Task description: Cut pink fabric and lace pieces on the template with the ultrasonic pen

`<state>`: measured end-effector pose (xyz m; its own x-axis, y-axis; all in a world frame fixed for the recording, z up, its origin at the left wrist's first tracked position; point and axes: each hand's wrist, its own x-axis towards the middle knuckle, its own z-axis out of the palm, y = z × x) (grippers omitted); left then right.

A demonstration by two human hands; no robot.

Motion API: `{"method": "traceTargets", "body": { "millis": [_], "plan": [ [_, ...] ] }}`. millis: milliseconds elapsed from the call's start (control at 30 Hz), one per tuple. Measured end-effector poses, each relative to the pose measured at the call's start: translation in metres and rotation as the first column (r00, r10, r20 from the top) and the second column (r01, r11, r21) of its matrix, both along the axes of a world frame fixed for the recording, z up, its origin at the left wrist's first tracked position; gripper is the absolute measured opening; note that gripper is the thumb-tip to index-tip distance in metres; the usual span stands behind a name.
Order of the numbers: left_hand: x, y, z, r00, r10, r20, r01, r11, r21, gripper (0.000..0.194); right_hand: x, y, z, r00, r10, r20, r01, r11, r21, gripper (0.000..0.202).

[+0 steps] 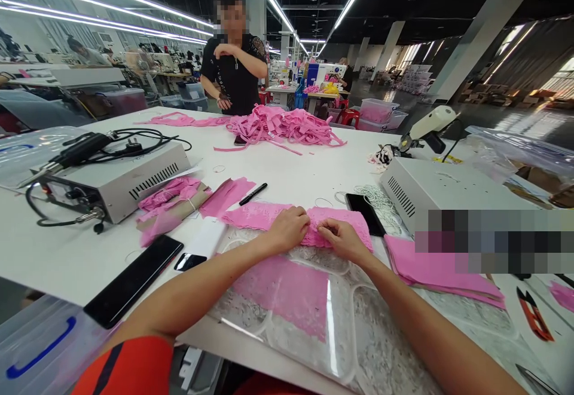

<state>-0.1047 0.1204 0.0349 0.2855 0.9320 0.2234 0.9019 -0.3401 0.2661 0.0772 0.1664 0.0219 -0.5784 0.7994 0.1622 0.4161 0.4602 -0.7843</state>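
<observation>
Two hands (289, 229) on pink fabric (258, 216), pink-filled clear bin (375, 110) beyond

We cannot tell what the left hand (289, 227) and right hand (344, 241) pinch: their fingers cover part of the pink fabric (255, 216). Blurring squares mask the face of a person (237, 78) beyond the far edge of the tabletop (309, 174) and part of a grey box (452, 186). A metal tool (529, 377) is cut off.

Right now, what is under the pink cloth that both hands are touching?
Around the pink cloth, clear plastic shows at its near edge and white table beyond its far edge. Whatever lies directly beneath is covered from view.
</observation>
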Motion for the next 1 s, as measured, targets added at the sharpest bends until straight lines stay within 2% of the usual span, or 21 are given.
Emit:
{"method": "traceTargets", "body": {
  "millis": [100, 233, 367, 467, 567, 700, 767, 900, 1000],
  "plan": [
    [0.0, 0.003, 0.001, 1.0, -0.001, 0.027, 0.0, 1.0, 0.024, 0.024, 0.0, -0.001, 0.0, 1.0, -0.01, -0.013, 0.01, 1.0, 0.011, 0.026],
    [0.001, 0.007, 0.009, 0.994, -0.039, 0.106, 0.032, 0.997, 0.068, 0.01, -0.005, -0.003, 0.004, 0.998, -0.053, -0.025, 0.055, 0.996, 0.071, 0.021],
    [0.007, 0.004, 0.016, 0.979, -0.001, 0.203, -0.028, 0.99, 0.137, 0.019, -0.013, 0.0, 0.014, 0.983, -0.166, -0.079, 0.176, 0.973, 0.146, 0.01],
    [0.016, -0.002, 0.015, 0.969, 0.055, 0.239, -0.093, 0.984, 0.15, 0.018, -0.011, 0.008, 0.028, 0.952, -0.269, -0.148, 0.291, 0.944, 0.157, 0.009],
    [0.033, -0.006, 0.011, 0.97, 0.085, 0.226, -0.112, 0.988, 0.109, 0.013, -0.003, 0.015, 0.041, 0.919, -0.336, -0.205, 0.37, 0.916, 0.156, 0.015],
    [0.069, 0.003, 0.009, 0.969, 0.162, 0.184, -0.173, 0.984, 0.046, 0.039, 0.007, 0.015, 0.052, 0.882, -0.388, -0.267, 0.437, 0.885, 0.159, 0.022],
    [0.088, 0.013, 0.01, 0.965, 0.199, 0.169, -0.208, 0.978, 0.034, 0.043, 0.012, 0.014, 0.057, 0.863, -0.407, -0.301, 0.467, 0.869, 0.165, 0.017],
    [0.118, 0.031, 0.015, 0.963, 0.228, 0.147, -0.236, 0.971, 0.042, 0.026, 0.034, 0.012, 0.073, 0.796, -0.477, -0.371, 0.565, 0.806, 0.176, 0.01],
    [0.13, 0.034, 0.019, 0.978, 0.169, 0.126, -0.18, 0.981, 0.078, 0.013, 0.069, 0.008, 0.084, 0.705, -0.577, -0.411, 0.68, 0.714, 0.164, 0.014]
  ]
}}
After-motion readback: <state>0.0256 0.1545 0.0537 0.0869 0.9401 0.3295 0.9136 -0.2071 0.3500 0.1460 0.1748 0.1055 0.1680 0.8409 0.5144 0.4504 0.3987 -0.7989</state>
